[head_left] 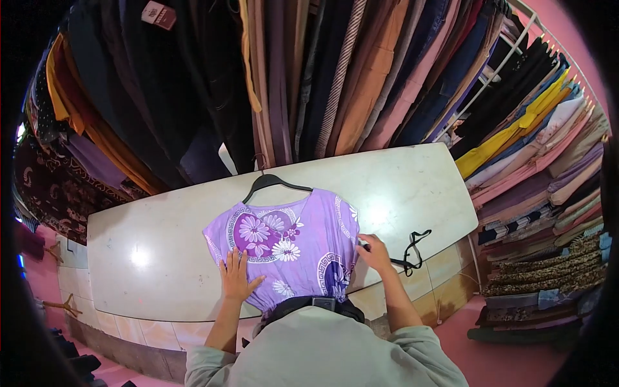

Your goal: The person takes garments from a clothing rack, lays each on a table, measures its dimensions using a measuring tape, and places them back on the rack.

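A purple garment (303, 226) with white and dark purple flower prints lies on the pale table. A black hanger (274, 180) sits in its neckline, its hook towards the hanging clothes. My left hand (237, 277) rests flat on the garment's left part with its fingers spread. At the garment's right edge, my right hand (374, 250) has its fingers closed on a small dark object that I cannot make out. A black strap (416, 248) lies on the table to the right of that hand.
The pale table (148, 258) has rounded corners. Trousers (371, 84) hang in a dense row behind it. More clothes, among them a yellow garment (516, 135), hang on a rack at the right. Dark patterned clothes (58, 180) hang at the left.
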A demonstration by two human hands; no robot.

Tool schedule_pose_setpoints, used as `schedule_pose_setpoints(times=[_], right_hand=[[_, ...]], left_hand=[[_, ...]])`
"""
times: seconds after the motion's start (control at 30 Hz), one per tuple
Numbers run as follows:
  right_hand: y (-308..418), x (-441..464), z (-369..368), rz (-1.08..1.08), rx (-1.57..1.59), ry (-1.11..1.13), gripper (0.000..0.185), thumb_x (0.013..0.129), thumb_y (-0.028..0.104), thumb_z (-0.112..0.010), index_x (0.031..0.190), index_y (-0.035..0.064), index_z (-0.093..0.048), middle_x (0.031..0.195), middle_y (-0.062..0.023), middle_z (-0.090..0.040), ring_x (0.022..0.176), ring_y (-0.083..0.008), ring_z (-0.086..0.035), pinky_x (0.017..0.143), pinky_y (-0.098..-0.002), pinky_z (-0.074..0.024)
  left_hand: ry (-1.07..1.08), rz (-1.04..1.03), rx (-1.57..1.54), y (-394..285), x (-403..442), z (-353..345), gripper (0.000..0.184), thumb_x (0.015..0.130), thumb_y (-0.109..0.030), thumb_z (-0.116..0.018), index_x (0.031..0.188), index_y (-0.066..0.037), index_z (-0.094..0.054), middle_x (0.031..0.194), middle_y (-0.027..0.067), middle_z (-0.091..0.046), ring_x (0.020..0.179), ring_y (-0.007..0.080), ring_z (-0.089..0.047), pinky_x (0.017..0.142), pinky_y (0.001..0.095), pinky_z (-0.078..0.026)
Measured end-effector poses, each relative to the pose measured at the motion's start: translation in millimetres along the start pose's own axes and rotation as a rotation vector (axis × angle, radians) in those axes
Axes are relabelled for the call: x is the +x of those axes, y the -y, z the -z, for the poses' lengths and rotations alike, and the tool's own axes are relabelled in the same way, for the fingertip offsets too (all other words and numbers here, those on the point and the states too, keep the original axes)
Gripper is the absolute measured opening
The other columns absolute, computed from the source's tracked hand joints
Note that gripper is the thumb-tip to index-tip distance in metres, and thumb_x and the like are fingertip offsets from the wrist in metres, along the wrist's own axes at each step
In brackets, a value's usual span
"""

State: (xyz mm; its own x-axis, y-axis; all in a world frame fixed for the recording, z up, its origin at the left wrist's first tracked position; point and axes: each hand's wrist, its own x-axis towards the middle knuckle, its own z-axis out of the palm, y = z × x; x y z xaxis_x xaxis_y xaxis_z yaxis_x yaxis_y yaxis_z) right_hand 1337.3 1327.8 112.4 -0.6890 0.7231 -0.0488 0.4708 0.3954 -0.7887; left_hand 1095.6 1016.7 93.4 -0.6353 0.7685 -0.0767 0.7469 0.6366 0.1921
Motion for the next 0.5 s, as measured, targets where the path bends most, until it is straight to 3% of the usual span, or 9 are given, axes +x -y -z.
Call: schedule_pose_setpoints(times=[0.13,0.23,0.27,0.33,0.37,0.43,0.47,0.5], right_hand=[[-24,39,-21,0.123,-0.055,-0.057,0.038,0.072,0.014,-0.066,0.108,0.0089,-0.058,0.099,-0.0126,-0.055,0.080,-0.0193,-0.057,0.069,-0.0279,-0.0465],[-32,67,-19,-0.199,0.454,0.021,0.040,0.074,0.014,-0.066,0.111,0.0057,-0.057,0.106,-0.0068,-0.055,0.081,-0.0159,-0.056,0.072,-0.0257,-0.0457],[-25,75,-11,-0.202,0.474,0.013,0.040,0.074,0.014,-0.066,0.111,0.0057,-0.057,0.106,-0.0068,-0.055,0.081,-0.0159,-0.056,0.072,-0.0257,-0.0457],[-12,85,4,-0.525,0.843,0.207,0.041,0.073,0.019,-0.067,0.111,0.0076,-0.057,0.099,-0.0044,-0.058,0.083,-0.0119,-0.053,0.069,-0.0249,-0.0433],[-15,91,5,-0.493,0.893,0.216,0.039,0.076,0.017,-0.066,0.111,0.0026,-0.056,0.100,-0.0044,-0.059,0.076,-0.0116,-0.054,0.067,-0.0240,-0.0451],[-23,100,8,-0.534,1.016,0.255,0.039,0.076,0.017,-0.066,0.111,0.0020,-0.056,0.099,-0.0040,-0.059,0.075,-0.0111,-0.054,0.066,-0.0239,-0.0449],[-24,104,11,-0.576,1.119,0.301,0.040,0.076,0.018,-0.066,0.111,0.0014,-0.056,0.099,-0.0036,-0.059,0.075,-0.0105,-0.053,0.066,-0.0237,-0.0448],[-24,109,16,-0.563,1.186,0.281,0.041,0.075,0.016,-0.066,0.111,0.0019,-0.056,0.089,-0.0011,-0.056,0.070,-0.0084,-0.049,0.063,-0.0203,-0.0400]], left_hand=[[0.034,-0.021,0.000,5,-7,1,0.093,0.067,-0.064,-0.054,0.135,-0.008,-0.024,0.141,0.0166,-0.019,0.130,0.0347,-0.017,0.102,0.0552,-0.010],[0.077,-0.017,-0.008,5,-9,2,0.094,0.066,-0.062,-0.057,0.135,-0.007,-0.025,0.141,0.0167,-0.017,0.130,0.0355,-0.015,0.102,0.0563,-0.010],[0.071,-0.012,-0.034,4,-8,3,0.092,0.066,-0.060,-0.059,0.134,-0.008,-0.026,0.141,0.0169,-0.017,0.130,0.0357,-0.016,0.101,0.0568,-0.010],[0.065,-0.017,-0.041,0,-4,6,0.090,0.066,-0.058,-0.060,0.133,-0.008,-0.027,0.141,0.0170,-0.017,0.130,0.0359,-0.016,0.101,0.0572,-0.010],[0.071,0.041,-0.096,-3,-1,7,0.086,0.067,-0.054,-0.062,0.132,-0.008,-0.028,0.140,0.0170,-0.018,0.129,0.0360,-0.017,0.101,0.0575,-0.009],[0.032,0.148,-0.151,-10,6,6,0.069,0.072,-0.040,-0.063,0.126,-0.009,-0.035,0.134,0.0170,-0.026,0.125,0.0358,-0.023,0.101,0.0577,-0.010],[0.036,0.147,-0.136,-14,11,6,0.069,0.072,-0.040,-0.063,0.126,-0.009,-0.035,0.134,0.0170,-0.026,0.125,0.0358,-0.023,0.101,0.0577,-0.010],[0.000,0.192,-0.069,-18,16,6,0.061,0.073,-0.037,-0.063,0.121,-0.008,-0.038,0.130,0.0169,-0.031,0.122,0.0353,-0.027,0.099,0.0584,-0.012]])
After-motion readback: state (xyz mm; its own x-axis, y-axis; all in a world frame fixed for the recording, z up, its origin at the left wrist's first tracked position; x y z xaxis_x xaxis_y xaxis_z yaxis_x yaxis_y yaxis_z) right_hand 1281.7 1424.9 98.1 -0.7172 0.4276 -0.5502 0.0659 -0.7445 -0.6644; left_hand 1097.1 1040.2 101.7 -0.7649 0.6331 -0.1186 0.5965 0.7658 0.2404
